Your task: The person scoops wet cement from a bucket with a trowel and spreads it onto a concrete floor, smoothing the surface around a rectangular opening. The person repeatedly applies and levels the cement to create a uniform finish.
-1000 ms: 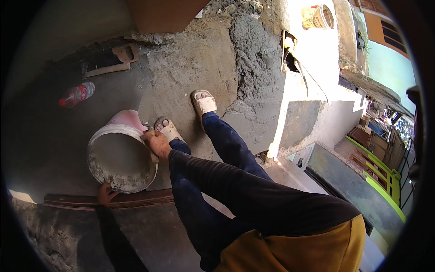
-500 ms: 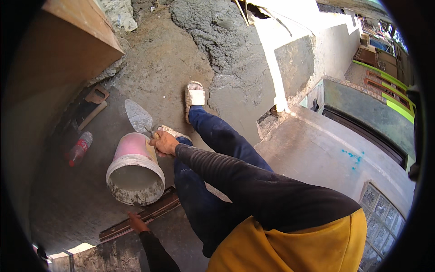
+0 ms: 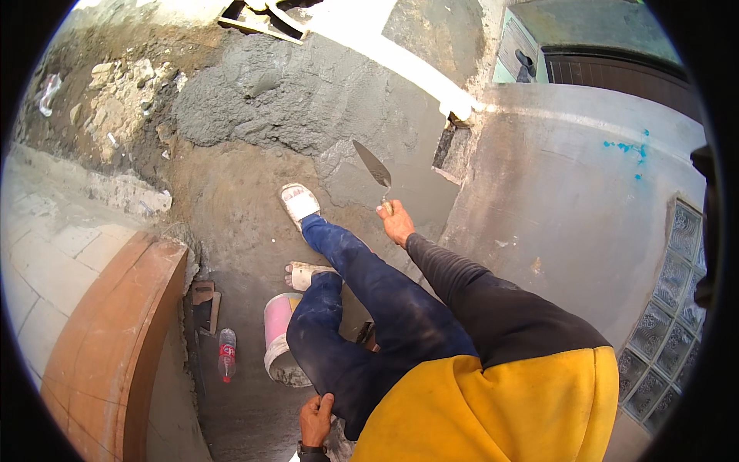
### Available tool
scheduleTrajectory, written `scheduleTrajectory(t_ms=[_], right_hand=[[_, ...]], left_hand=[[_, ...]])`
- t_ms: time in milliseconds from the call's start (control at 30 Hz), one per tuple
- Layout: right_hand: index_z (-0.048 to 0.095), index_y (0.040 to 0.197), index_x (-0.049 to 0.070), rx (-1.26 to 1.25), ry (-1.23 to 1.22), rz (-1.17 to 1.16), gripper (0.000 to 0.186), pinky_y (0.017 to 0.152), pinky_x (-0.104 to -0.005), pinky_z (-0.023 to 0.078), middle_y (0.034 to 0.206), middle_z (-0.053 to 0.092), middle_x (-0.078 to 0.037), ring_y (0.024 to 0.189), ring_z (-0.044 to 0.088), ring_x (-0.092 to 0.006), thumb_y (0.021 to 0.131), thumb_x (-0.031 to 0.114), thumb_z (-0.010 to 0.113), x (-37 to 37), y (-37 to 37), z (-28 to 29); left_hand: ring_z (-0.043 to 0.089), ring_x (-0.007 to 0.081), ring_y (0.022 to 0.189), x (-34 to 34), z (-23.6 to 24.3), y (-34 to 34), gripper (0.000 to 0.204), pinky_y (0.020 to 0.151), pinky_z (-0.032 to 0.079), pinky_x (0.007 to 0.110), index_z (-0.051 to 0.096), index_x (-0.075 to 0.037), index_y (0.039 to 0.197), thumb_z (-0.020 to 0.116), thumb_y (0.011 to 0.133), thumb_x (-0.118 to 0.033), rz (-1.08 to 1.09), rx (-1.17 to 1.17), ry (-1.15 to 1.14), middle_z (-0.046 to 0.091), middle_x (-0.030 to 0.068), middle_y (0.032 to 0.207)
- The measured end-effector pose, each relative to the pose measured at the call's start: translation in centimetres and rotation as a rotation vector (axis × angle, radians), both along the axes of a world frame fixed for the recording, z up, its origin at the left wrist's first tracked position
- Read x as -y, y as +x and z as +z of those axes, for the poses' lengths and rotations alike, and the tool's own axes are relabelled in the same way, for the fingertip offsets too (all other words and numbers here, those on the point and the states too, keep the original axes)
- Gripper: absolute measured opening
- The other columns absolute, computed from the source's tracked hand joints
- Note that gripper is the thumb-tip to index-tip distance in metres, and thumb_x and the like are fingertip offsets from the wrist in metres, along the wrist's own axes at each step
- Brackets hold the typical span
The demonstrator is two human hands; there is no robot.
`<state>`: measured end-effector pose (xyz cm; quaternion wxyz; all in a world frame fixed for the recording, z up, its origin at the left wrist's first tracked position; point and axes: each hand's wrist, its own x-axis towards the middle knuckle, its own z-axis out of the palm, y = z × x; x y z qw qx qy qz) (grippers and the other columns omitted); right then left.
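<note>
Here, seen from above, a person stands on bare ground with the right hand (image 3: 396, 223) stretched forward, fingers wrapped tight around the handle of a pointed trowel (image 3: 372, 165), whose grey blade hangs just over the near edge of a heap of wet mortar (image 3: 308, 92). The blade looks bare, or nearly so, and it is hard to tell whether its tip touches the mix. The left hand (image 3: 315, 418) sits low by the person's thigh, fingers curled and pressed against the dark blue trouser leg, holding nothing that can be made out. A pink bucket (image 3: 275, 339) with a mortar-crusted rim stands by the feet, partly hidden behind the legs and well apart from the trowel; a plastic bottle (image 3: 225, 354) with a red label lies beside it near a curved brown ledge (image 3: 115, 323). To the right rises a smooth grey rendered wall (image 3: 570, 192) with glass blocks (image 3: 670, 285) set at its edge. The work in hand appears to be the reach to the mortar pile with the tool. Judged from this stance, the next move calls for the blade to be tilted flat and pushed under the soft edge of the heap, with the wrist kept level so a load would not slide off.
</note>
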<state>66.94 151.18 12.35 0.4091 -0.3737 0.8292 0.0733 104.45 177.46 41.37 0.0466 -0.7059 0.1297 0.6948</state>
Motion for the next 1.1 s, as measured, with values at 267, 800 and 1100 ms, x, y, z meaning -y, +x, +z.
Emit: scheduleTrajectory(t_ms=[267, 800, 1100], right_hand=[[0.053, 0.129, 0.006, -0.021, -0.076, -0.813, 0.047, 0.043, -0.039, 0.049, 0.077, 0.058, -0.009, 0.053, 0.057, -0.0186, 0.106, 0.047, 0.055, -5.4, -10.5, -7.0], [0.064, 0.103, 0.008, 0.021, -0.271, -1.035, 0.057, 0.047, -0.0379, 0.05, 0.078, 0.055, -0.005, 0.058, 0.053, -0.0175, 0.106, 0.061, 0.044, 9.4, -25.6, -30.2], [0.064, 0.108, 0.009, 0.383, -0.209, -0.805, 0.059, 0.042, -0.0348, 0.045, 0.069, 0.053, -0.002, 0.05, 0.049, -0.0146, 0.107, 0.063, 0.041, 10.6, -18.2, -33.9]], left_hand=[[0.061, 0.0416, 0.12, 16.7, 1.2, 9.1, 0.02, 0.113, 0.043, 0.052, 0.072, 0.0, 0.11, 0.067, 0.101, -0.018, -0.771, 0.503, -0.754, 0.071, 0.018, 0.116], [0.009, 0.0463, 0.159, 16.1, -18.0, 18.3, 0.086, 0.128, -0.002, 0.059, 0.04, -0.004, 0.161, 0.058, 0.101, -0.062, -0.923, 1.967, -0.853, 0.03, 0.0186, 0.17], [0.008, 0.0457, 0.16, 15.4, -19.0, 19.3, 0.084, 0.128, -0.002, 0.058, 0.036, -0.003, 0.161, 0.057, 0.102, -0.06, -0.978, 1.923, -0.896, 0.027, 0.0194, 0.171]])
